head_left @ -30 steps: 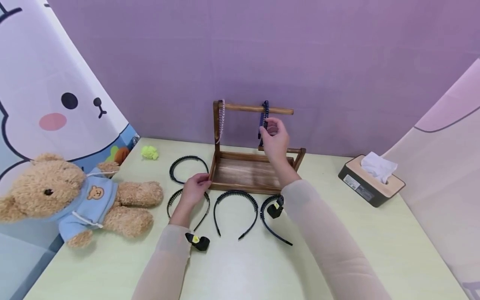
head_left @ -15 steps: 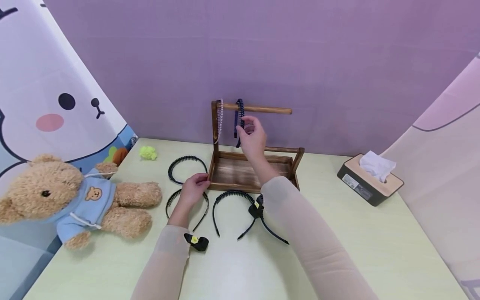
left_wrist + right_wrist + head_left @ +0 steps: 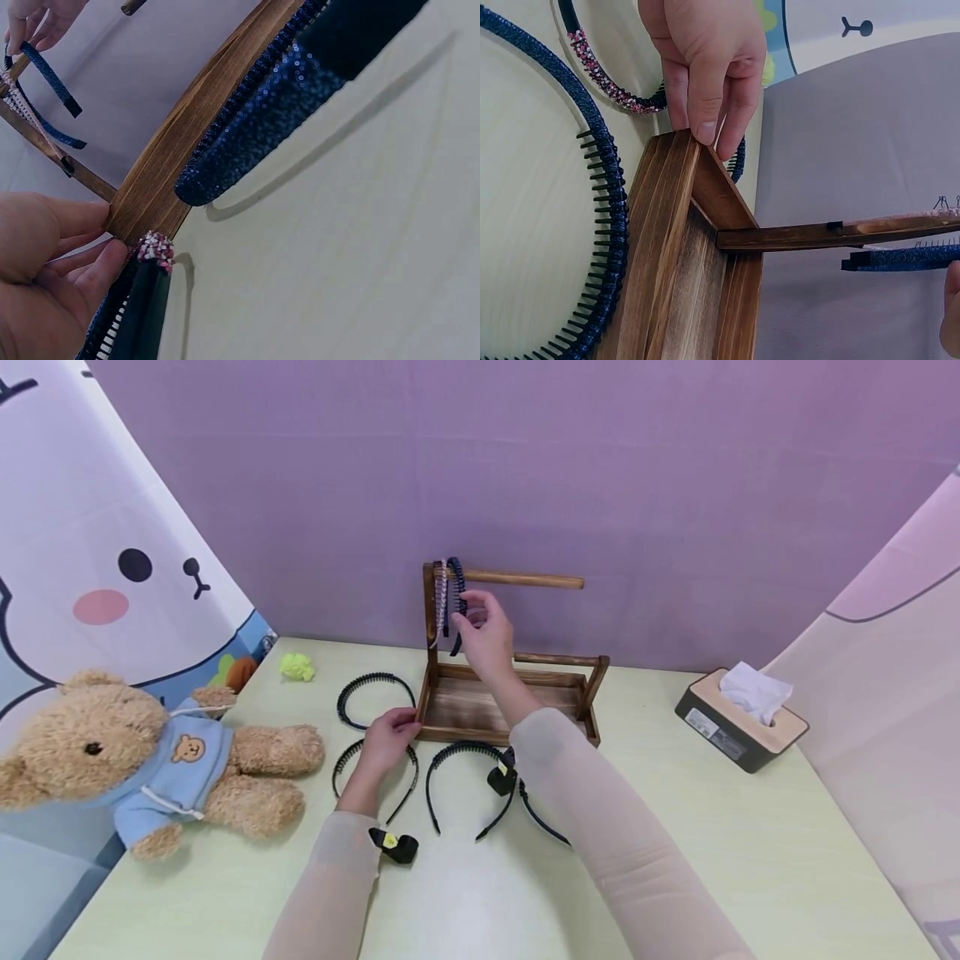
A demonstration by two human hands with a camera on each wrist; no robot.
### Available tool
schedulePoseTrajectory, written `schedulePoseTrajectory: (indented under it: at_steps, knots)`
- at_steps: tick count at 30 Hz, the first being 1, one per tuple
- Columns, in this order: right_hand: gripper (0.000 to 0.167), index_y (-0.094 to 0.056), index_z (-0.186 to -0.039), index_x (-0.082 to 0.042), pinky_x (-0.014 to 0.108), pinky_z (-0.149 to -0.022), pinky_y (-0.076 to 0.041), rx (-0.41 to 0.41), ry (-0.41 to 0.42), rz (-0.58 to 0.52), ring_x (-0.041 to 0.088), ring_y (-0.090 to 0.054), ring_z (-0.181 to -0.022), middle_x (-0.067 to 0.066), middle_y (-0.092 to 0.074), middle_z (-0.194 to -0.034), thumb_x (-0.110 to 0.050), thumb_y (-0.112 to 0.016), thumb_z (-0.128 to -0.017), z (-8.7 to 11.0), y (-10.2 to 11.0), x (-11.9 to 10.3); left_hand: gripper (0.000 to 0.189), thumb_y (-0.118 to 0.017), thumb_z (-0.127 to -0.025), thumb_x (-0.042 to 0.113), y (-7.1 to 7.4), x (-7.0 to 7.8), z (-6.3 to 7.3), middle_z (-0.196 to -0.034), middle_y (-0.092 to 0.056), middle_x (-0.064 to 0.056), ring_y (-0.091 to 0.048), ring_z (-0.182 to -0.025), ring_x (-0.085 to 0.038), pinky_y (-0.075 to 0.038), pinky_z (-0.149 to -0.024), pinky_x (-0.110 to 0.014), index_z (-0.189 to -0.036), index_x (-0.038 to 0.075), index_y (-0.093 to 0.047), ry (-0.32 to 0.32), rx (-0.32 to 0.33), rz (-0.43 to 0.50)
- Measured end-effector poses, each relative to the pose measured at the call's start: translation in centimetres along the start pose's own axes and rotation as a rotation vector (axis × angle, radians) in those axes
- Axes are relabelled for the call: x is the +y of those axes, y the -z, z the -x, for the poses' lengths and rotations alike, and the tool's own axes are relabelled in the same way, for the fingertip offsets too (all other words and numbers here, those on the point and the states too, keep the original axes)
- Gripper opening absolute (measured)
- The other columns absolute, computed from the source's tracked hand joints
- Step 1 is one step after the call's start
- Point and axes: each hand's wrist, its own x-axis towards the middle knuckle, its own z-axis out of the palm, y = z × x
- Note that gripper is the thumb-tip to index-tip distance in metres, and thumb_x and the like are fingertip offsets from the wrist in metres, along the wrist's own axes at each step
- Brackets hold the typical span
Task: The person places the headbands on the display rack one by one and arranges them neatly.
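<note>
A wooden rack (image 3: pixel 480 734) has a tray base and a top bar (image 3: pixel 540 580). My left hand (image 3: pixel 386 739) grips the tray's front left corner, thumb on one side and fingers on the other in the left wrist view. A dark blue toothed headband (image 3: pixel 460 578) hangs over the bar. My right hand (image 3: pixel 489 642) pinches its near side. Right beside it, at the bar's left end by the upright, hangs a pale pink headband (image 3: pixel 440 602). In the left wrist view, the blue headband's (image 3: pixel 52 79) two ends dangle free.
On the table lie several dark headbands, among them one left of the tray (image 3: pixel 342 702), one by my left forearm (image 3: pixel 415 777) and one in front (image 3: pixel 430 793). A teddy bear (image 3: pixel 277 749) lies left, near a yellow-green crumpled ball (image 3: pixel 297 667). A tissue box (image 3: pixel 727 731) stands right.
My right hand has slid the blue headband leftward along the bar, from near its middle to beside the pale pink one. My left hand has stayed on the tray corner.
</note>
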Motion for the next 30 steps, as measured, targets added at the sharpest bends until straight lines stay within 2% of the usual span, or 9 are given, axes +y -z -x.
schedulePoseTrajectory:
  at_steps: [8, 15, 19, 24, 30]
  knots:
    - [0.032, -0.059, -0.122, -0.01, 0.028, -0.076, -0.054, -0.081, 0.006, -0.015, 0.021, -0.061, -0.095, 0.004, -0.061, -0.114, -0.003, -0.067, -0.092, 0.2, -0.2, -0.1, 0.033, -0.059, -0.096, 0.001, 0.1, 0.0, -0.2, -0.124, -0.059, -0.028, -0.058, -0.114, -0.038, -0.049, -0.096, -0.043, -0.127, -0.01, -0.056, -0.005, 0.004, 0.0]
    - [0.034, -0.057, -0.123, -0.007, 0.028, -0.083, -0.052, -0.1, 0.03, -0.038, 0.027, -0.062, -0.097, 0.009, -0.062, -0.116, 0.001, -0.066, -0.091, 0.0, -0.2, 0.0, 0.033, -0.059, -0.096, 0.002, 0.3, -0.1, -0.3, -0.124, -0.059, -0.028, -0.057, -0.115, -0.038, -0.048, -0.096, -0.042, -0.127, -0.01, -0.056, -0.012, 0.008, -0.004]
    - [0.037, -0.056, -0.124, -0.007, 0.029, -0.083, -0.052, -0.104, 0.012, -0.049, 0.028, -0.061, -0.097, 0.013, -0.061, -0.118, 0.001, -0.067, -0.09, 0.0, 0.1, 0.1, 0.033, -0.059, -0.096, 0.002, 0.3, 0.0, -0.3, -0.123, -0.059, -0.028, -0.057, -0.114, -0.039, -0.049, -0.096, -0.043, -0.126, -0.01, -0.056, -0.014, 0.011, -0.006]
    - [0.04, -0.055, -0.128, -0.012, 0.033, -0.081, -0.053, -0.145, -0.046, -0.031, 0.024, -0.06, -0.098, 0.007, -0.06, -0.119, -0.007, -0.069, -0.09, 0.4, 1.6, 0.4, 0.033, -0.059, -0.095, 0.002, 0.2, 0.2, -0.2, -0.123, -0.059, -0.028, -0.058, -0.114, -0.039, -0.049, -0.096, -0.043, -0.126, -0.01, -0.056, -0.008, 0.01, 0.001]
    - [0.048, -0.049, -0.134, -0.013, 0.038, -0.078, -0.056, -0.272, -0.093, 0.028, 0.023, -0.06, -0.099, 0.011, -0.058, -0.123, -0.011, -0.07, -0.091, 2.2, 5.3, 1.2, 0.034, -0.059, -0.096, 0.002, 0.1, 0.0, -0.1, -0.124, -0.058, -0.028, -0.057, -0.115, -0.039, -0.048, -0.097, -0.043, -0.127, -0.009, -0.055, 0.001, 0.0, -0.005]
